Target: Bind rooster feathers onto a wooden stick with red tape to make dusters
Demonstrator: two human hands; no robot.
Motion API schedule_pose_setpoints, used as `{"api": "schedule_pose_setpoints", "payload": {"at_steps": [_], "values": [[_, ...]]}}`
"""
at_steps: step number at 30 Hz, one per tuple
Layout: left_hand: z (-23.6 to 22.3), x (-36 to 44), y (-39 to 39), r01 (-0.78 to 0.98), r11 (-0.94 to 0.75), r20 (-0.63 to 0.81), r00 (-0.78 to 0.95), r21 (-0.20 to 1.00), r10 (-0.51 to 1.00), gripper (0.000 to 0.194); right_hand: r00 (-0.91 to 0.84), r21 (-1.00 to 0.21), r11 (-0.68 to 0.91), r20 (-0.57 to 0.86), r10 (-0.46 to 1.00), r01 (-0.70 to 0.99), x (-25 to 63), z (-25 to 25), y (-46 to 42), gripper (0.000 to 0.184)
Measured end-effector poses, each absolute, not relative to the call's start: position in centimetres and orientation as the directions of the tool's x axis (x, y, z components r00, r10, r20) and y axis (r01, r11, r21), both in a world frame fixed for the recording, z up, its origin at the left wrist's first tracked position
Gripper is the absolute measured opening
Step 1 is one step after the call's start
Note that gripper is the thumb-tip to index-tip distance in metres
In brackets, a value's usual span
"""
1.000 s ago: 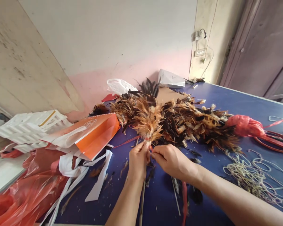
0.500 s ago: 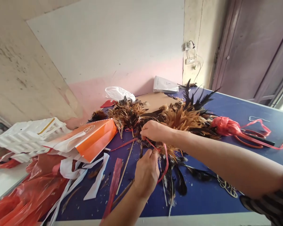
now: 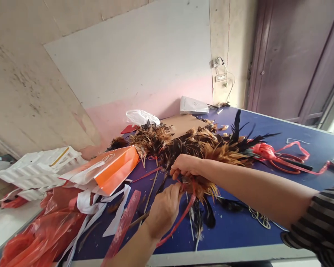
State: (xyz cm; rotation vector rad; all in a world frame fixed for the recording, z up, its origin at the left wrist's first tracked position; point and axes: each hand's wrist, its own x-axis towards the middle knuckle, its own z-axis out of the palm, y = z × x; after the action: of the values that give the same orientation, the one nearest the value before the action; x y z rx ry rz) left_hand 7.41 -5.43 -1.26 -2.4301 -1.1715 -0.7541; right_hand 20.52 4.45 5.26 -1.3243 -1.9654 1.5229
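My left hand (image 3: pixel 164 207) is closed in a pinch on a thin red plastic strip (image 3: pixel 183 215), which curves down toward the table edge. Just above it, my right hand (image 3: pixel 186 165) is closed, its fingertips bent down onto the same strip at the base of a feather bundle. The tie point itself is hidden behind my fingers. Brown and black feathers (image 3: pixel 206 148) spread behind and to the right of my right hand. Black feathers (image 3: pixel 210 217) hang below it, over the blue table (image 3: pixel 225 237). Another red strand (image 3: pixel 147 174) runs leftward from near my right hand.
At left lie an orange-and-white bag (image 3: pixel 117 170), crumpled red plastic (image 3: pixel 44 226), white strips (image 3: pixel 118 215) and a wide red strip (image 3: pixel 125 218). A feather bundle (image 3: pixel 153 137) and cardboard (image 3: pixel 183 124) are behind. Red plastic roll (image 3: pixel 264 151) and scissors (image 3: pixel 285 167) lie right.
Both hands have moved slightly closer together, and the red strip's loop has straightened into a longer tail toward the table edge. The black feathers at right now lean lower. The view has shifted slightly.
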Motion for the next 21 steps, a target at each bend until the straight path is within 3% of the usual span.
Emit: {"api": "schedule_pose_setpoints", "payload": {"at_steps": [3,5,7,9,10,12,14,16,18,21], "values": [[-1.5,7.7,-5.6,0.797,-0.602,0.585,0.508,-0.042,0.632,0.026,-0.527,-0.887,-0.089,-0.347,0.775,0.453,20.4,6.1,3.9,0.028],[-1.6,8.1,-5.6,0.785,-0.615,0.546,0.486,0.069,0.682,0.023,-0.542,-0.919,-0.089,-0.302,0.785,0.383,20.7,8.0,3.7,0.020],[-1.6,8.4,-5.6,0.742,-0.597,0.513,0.400,0.305,0.759,0.021,-0.540,-0.974,-0.013,-0.137,0.831,0.227,21.6,10.7,3.4,0.022],[-1.1,8.6,-5.3,0.621,-0.480,0.429,0.244,0.619,0.870,0.019,-0.453,-0.979,0.199,0.197,0.870,-0.043,23.2,13.4,2.9,0.039],[-0.7,8.7,-5.1,0.515,-0.383,0.351,0.162,0.767,0.922,0.019,-0.402,-0.937,0.307,0.348,0.847,-0.166,24.2,14.3,2.5,0.042],[0.2,8.5,-4.6,0.231,-0.149,0.143,0.039,0.961,0.989,0.022,-0.420,-0.874,0.376,0.480,0.770,-0.308,26.3,14.9,1.4,0.036],[1.2,8.2,-4.1,-0.067,0.053,-0.052,0.012,0.996,0.999,0.024,-0.564,-0.903,0.334,0.430,0.705,-0.270,28.2,13.7,0.1,0.032],[1.8,8.1,-3.6,-0.312,0.172,-0.167,0.042,0.934,0.985,0.024,-0.666,-0.953,0.290,0.274,0.693,-0.090,29.3,11.1,-0.8,0.033],[1.9,8.3,-3.1,-0.480,0.233,-0.210,0.103,0.846,0.972,0.023,-0.599,-0.973,0.228,0.156,0.785,0.045,29.3,8.0,-1.2,0.030],[1.5,8.8,-2.6,-0.592,0.283,-0.225,0.171,0.754,0.959,0.018,-0.415,-0.988,0.131,0.088,0.906,0.077,27.7,4.1,-0.7,0.027]]}}
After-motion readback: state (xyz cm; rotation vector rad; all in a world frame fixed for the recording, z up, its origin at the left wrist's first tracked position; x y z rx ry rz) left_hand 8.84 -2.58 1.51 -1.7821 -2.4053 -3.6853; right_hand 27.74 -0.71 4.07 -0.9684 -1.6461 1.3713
